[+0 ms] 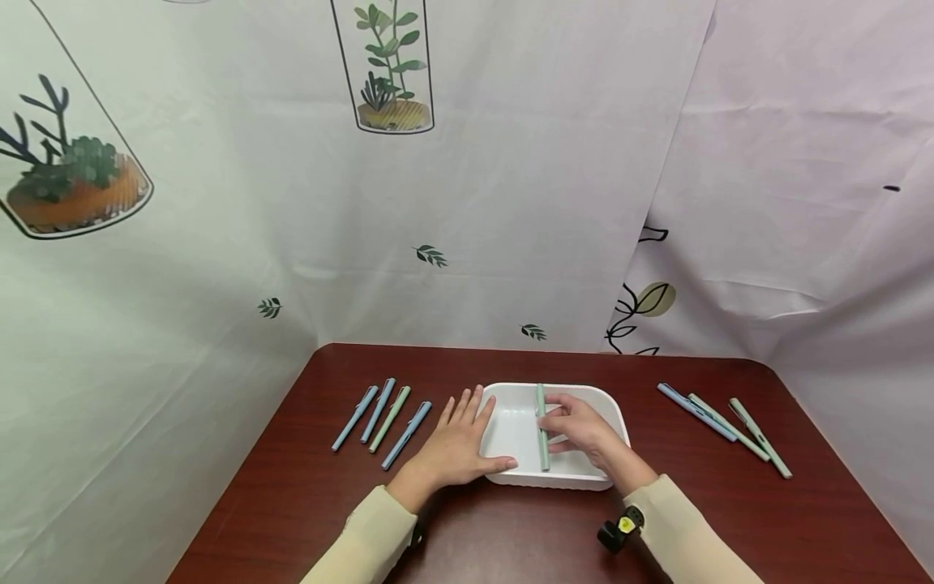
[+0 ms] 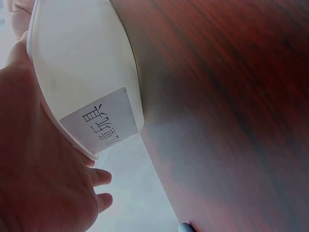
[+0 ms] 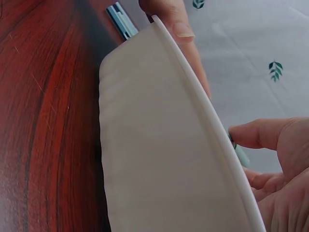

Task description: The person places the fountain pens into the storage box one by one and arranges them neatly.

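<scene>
A white plastic tray [image 1: 511, 434] stands on the table in front of me. My left hand [image 1: 458, 438] rests on its left rim with straight, spread fingers, the thumb along the near corner. In the left wrist view the outer wall of the tray carries a printed label [image 2: 101, 122]. Over the middle of the tray my right hand [image 1: 580, 426] pinches a pale green pen [image 1: 542, 430] between thumb and fingers. That pen points away from me and spans the tray from front to back. In the right wrist view the tray wall mostly hides it.
Left of the tray several pens lie apart: blue pens [image 1: 407, 435] and a green pen [image 1: 390, 418]. On the right are a blue pen [image 1: 696, 412] and two green pens, one angled [image 1: 760, 438]. A patterned cloth [image 1: 474, 203] hangs behind the dark red table [image 1: 525, 527].
</scene>
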